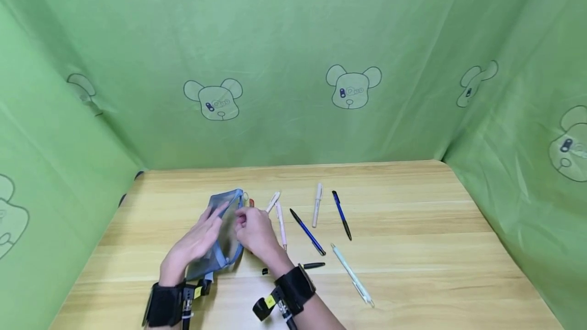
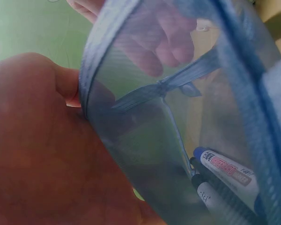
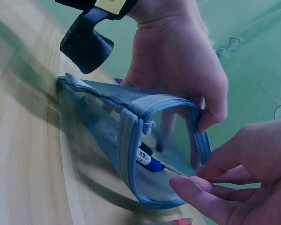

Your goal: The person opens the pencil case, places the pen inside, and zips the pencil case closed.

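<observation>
A blue mesh zip pouch (image 1: 202, 266) lies at the left of the table with its mouth spread. My left hand (image 1: 199, 238) grips the near-left side of that mouth, its thumb and fingers on either side of the rim in the right wrist view. At the opposite side of the mouth, my right hand (image 1: 258, 230) pinches the zip edge, partly covering it. Inside the pouch, a white marker with a blue cap (image 2: 227, 171) lies beside a dark-capped pen (image 2: 208, 194). A red-ended pen (image 1: 251, 202) pokes out beyond the right hand, mostly hidden.
Right of the pouch are a white pen (image 1: 273, 201), a pale pink pen (image 1: 281, 225), blue pens (image 1: 307, 232), a capped white pen (image 1: 317, 205) and a pale mint pen (image 1: 352, 275). A black pen (image 1: 314, 265) lies partly beneath the right wrist. Green curtains (image 1: 284, 136) surround the table.
</observation>
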Tool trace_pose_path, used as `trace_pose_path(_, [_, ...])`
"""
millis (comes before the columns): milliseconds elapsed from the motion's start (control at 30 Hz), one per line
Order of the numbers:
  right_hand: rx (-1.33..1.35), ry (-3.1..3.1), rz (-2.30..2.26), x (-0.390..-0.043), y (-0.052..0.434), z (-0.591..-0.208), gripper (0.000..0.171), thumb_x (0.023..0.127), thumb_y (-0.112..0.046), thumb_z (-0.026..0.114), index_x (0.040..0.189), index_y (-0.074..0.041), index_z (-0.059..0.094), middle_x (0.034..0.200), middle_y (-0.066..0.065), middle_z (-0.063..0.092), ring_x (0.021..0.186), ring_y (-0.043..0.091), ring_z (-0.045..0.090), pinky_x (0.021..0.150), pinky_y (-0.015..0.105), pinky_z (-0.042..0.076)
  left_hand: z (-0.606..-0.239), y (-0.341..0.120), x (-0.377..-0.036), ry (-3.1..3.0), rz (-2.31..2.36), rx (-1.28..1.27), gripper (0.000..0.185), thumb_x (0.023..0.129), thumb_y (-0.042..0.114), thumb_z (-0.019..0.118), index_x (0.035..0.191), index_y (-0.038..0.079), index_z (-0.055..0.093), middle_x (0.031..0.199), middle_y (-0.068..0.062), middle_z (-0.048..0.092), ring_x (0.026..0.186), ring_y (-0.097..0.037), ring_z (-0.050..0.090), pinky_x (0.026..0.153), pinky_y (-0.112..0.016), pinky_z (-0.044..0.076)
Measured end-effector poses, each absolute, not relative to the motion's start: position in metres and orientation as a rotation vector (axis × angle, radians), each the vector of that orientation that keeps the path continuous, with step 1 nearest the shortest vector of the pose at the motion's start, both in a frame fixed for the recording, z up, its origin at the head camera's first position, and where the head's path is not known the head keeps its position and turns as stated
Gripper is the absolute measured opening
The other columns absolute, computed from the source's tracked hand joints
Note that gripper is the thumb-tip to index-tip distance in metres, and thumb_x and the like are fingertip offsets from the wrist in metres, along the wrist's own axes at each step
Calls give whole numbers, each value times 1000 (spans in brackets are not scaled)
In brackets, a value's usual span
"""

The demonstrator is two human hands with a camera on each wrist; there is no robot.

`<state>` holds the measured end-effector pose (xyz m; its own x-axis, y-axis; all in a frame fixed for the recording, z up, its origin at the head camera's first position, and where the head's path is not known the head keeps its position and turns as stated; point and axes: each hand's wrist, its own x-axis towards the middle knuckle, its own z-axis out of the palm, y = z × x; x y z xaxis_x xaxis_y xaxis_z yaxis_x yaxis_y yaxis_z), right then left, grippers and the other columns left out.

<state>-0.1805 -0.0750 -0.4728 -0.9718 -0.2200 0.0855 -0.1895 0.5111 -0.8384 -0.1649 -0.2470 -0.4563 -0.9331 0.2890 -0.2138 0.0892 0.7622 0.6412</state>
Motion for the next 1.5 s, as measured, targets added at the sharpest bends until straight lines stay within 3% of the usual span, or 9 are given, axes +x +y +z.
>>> trace_pose_path(467, [-507,2843,-1345,-175,-16,-469,30,88,5,68,116,-2,75,88,-1,70,77,8,64,71,20,56,-454,-248,-165,2675,938,315,58,110,26,10,164,4,15,167,-30,5,153,-51,0,115,-74,7])
trace_pose_path(1100, [-551,3045,-1279,-163,46,-452,27,89,-1,73,116,-3,74,91,1,71,79,12,68,68,25,57,-456,-250,-165,2679,940,301,59,111,30,9,165,6,15,168,-27,5,153,-49,1,117,-72,7])
trace_pose_path(1500, [-333,3161,-1282,-180,85,-452,30,88,-1,71,118,-2,74,95,8,73,85,21,71,72,38,60,-457,-250,-165,2673,952,311,59,111,29,9,164,6,15,169,-25,6,153,-49,0,117,-72,6])
